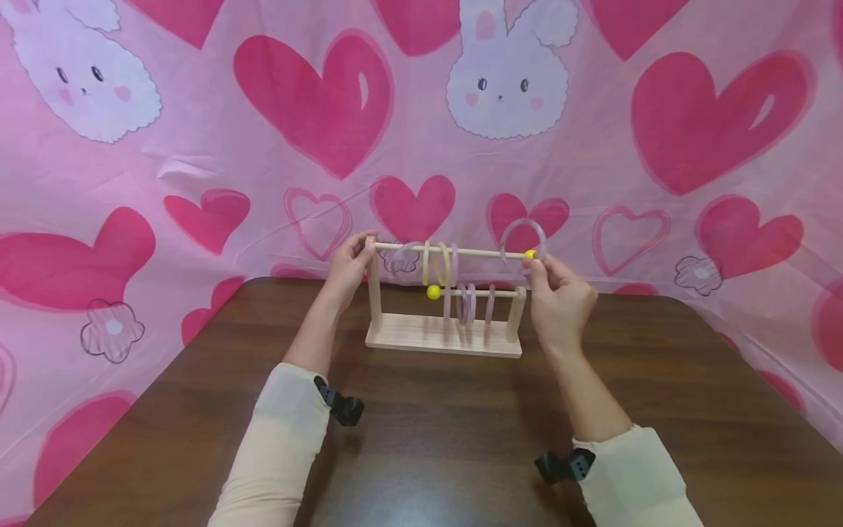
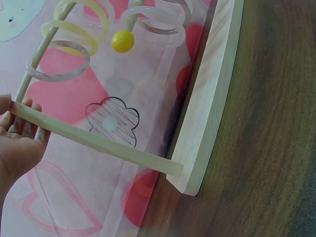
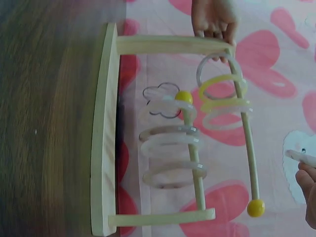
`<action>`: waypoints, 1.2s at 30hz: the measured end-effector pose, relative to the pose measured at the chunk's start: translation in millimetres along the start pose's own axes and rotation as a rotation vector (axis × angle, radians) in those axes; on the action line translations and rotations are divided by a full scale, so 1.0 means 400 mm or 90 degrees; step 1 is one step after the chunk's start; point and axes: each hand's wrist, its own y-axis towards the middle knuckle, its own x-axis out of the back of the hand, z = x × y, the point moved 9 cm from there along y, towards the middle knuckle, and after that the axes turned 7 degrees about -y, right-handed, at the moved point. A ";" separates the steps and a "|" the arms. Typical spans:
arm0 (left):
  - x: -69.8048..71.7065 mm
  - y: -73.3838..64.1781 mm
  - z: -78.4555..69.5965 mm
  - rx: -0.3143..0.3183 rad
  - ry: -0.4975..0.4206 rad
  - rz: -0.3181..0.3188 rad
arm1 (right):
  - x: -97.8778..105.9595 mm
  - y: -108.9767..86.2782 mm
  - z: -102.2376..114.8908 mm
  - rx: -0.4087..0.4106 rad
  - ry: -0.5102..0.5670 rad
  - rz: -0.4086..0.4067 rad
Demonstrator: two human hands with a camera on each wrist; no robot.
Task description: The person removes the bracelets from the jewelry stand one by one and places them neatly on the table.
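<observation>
A wooden bangle stand [image 1: 441, 337] has two rods, each ending in a yellow ball. My left hand [image 1: 347, 272] grips the top of its taller post [image 1: 375, 296], thumb in front and fingers behind. My right hand [image 1: 563, 306] pinches a clear bangle [image 1: 523, 221] by the upper rod's ball [image 3: 256, 208]. In the right wrist view this held bangle [image 3: 300, 157] is off the rod, with a gap to the ball. Two yellow bangles [image 3: 223, 79] and two pale ones hang on the upper rod [image 1: 484, 252]. Several pale bangles [image 3: 170, 147] hang on the lower rod [image 3: 196, 170].
The stand rests near the far edge of a dark wooden table [image 1: 435, 424]. Close behind hangs a pink cloth [image 1: 421, 132] printed with hearts and rabbits. A black wrist camera [image 1: 341, 404] sits on the left sleeve, another black camera [image 1: 566, 466] on the right.
</observation>
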 end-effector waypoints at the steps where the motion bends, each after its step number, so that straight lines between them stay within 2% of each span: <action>1: 0.000 0.000 0.000 0.001 -0.002 0.000 | -0.004 -0.003 0.001 -0.007 0.011 0.008; 4: -0.001 -0.001 -0.001 0.001 0.002 0.003 | -0.011 -0.012 0.016 -0.012 0.044 0.028; 13: -0.006 -0.002 -0.008 0.000 0.009 0.008 | -0.037 -0.036 0.058 0.014 0.079 0.075; 18: -0.009 -0.003 -0.010 0.003 0.008 0.008 | -0.064 -0.047 0.049 -0.031 0.120 0.124; 24: -0.008 -0.005 -0.010 0.007 0.008 0.006 | -0.113 -0.069 0.016 -0.156 0.236 0.229; 32: -0.004 -0.004 -0.007 0.007 0.004 0.003 | -0.175 -0.122 -0.028 -0.401 0.458 0.350; 36: -0.002 -0.001 -0.003 0.011 0.003 0.004 | -0.196 -0.146 -0.034 -0.459 0.504 0.402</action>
